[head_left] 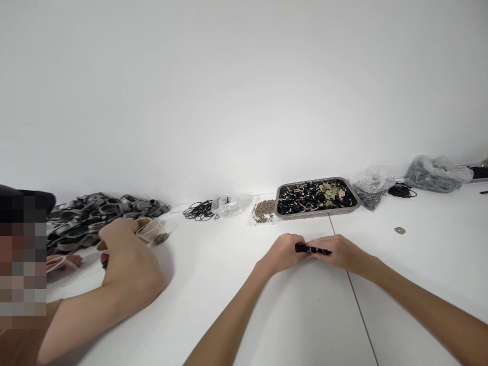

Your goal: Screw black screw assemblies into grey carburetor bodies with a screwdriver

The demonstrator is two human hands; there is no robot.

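My left hand (282, 252) and my right hand (342, 252) meet over the white table (305, 315), fingers pinched together. Between them they hold a small black part (311, 249), long and thin, just above the table top. Behind the hands stands a metal tray (318, 212) filled with small black parts and some brownish pieces. A small heap of tiny brass-coloured pieces (264, 209) lies on clear plastic left of the tray.
At the left a co-worker's hand (127, 262) rests by small cups (149, 230) and a pile of grey-black rings (95, 213). Black rubber bands (200, 210), clear bags (231, 203), a bag of dark beads (371, 188), a grey bag (436, 174) and a small disc (399, 230) lie along the wall.
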